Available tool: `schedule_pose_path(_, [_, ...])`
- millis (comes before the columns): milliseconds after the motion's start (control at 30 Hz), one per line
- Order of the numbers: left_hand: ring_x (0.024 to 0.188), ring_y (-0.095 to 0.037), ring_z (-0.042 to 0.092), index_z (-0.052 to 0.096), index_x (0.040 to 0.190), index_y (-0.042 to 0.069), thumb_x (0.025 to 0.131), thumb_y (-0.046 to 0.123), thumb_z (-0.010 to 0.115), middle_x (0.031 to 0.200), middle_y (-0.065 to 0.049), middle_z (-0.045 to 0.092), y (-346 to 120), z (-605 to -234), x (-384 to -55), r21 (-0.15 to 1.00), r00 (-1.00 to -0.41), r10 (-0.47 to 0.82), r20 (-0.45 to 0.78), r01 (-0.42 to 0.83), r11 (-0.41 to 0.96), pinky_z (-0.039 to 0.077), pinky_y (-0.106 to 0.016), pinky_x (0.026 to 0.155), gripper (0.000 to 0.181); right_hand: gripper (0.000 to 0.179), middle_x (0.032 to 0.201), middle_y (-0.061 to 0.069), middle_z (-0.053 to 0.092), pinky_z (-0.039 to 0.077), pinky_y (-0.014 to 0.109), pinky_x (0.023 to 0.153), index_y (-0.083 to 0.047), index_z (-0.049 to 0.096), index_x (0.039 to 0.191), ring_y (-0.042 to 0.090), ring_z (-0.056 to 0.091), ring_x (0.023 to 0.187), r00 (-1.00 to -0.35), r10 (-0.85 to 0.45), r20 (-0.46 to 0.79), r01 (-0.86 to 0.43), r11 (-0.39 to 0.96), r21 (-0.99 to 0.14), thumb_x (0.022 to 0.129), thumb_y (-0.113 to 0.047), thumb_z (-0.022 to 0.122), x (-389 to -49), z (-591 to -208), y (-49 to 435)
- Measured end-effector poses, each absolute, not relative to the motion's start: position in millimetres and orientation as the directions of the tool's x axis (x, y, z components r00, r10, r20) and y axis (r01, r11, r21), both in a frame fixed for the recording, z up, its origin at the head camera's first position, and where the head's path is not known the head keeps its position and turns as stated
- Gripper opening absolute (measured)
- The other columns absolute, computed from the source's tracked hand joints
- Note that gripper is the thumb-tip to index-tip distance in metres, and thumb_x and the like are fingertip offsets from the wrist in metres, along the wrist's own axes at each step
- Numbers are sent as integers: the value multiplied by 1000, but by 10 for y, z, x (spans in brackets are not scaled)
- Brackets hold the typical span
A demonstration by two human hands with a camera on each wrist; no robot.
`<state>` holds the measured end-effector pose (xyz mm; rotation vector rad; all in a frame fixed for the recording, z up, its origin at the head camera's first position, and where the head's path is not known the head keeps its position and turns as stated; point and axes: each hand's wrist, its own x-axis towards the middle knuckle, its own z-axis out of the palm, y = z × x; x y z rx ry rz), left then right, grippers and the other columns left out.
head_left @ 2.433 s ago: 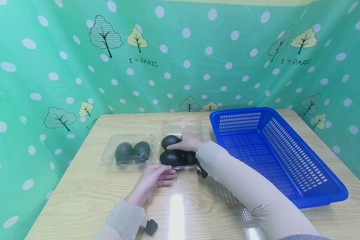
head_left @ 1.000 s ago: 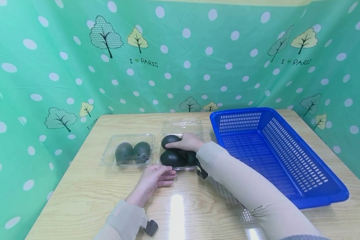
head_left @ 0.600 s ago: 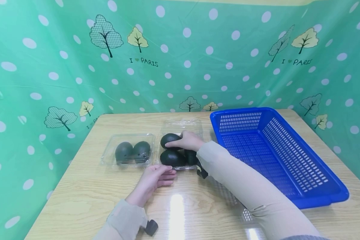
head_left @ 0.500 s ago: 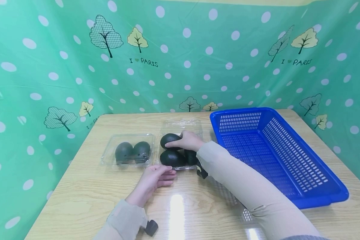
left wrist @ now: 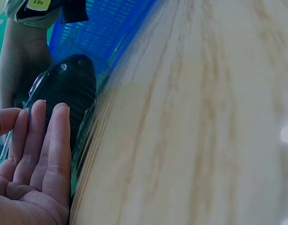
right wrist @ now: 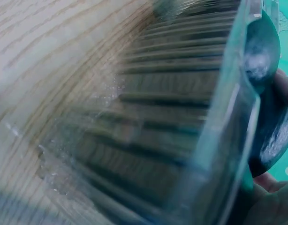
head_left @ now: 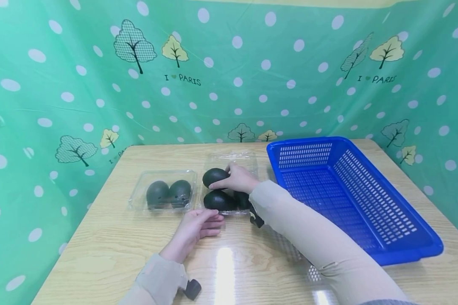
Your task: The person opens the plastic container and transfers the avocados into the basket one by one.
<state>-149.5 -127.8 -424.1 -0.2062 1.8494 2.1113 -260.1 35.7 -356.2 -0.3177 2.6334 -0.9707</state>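
Pale and wood-grained, the table (head_left: 107,250) carries a blue latticed basket (head_left: 408,253) and an open, clear-plastic tub (head_left: 233,159) — left grip (head_left: 197,225) loose, straight-fingered at its near edge, right grip (head_left: 239,178) clasping a smooth, dark oval fruit (head_left: 213,177) towards its back.

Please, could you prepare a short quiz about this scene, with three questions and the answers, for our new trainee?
1. Count: how many rounded dark green fruits show inside the clear plastic box at the left in the head view?
2. Choose: which hand grips an oval dark green fruit? A) the left hand; B) the right hand; C) neither.
3. True or false: the rectangular blue plastic basket stands to the right of the open clear plastic box.

Key: 1. Two. 2. B; the left hand is by the open box's front edge. 3. True.
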Motion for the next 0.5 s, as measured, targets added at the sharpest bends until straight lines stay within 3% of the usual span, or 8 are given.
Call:
schedule_pose_path(133, [96, -19, 73, 65, 115, -6, 96, 19, 61, 98, -8, 76, -1277, -4239, -1495, 935, -936, 143, -321, -337, -109, 63, -35, 85, 31, 78, 121, 11, 64, 55, 42, 93, -10, 52, 128, 26, 60, 109, -923, -323, -207, -111, 740, -663, 74, -58, 79, -2595, -3556, 349])
schedule_pose_path(500, [97, -20, 73, 63, 117, -7, 97, 19, 61, 100, -10, 76, -1270, -4254, -1494, 935, -938, 141, -317, -334, -120, 63, -34, 84, 33, 74, 118, 10, 64, 54, 40, 91, -11, 52, 123, 25, 60, 106, -922, -322, -217, -86, 715, -694, 73, -59, 79, -2603, -3555, 354])
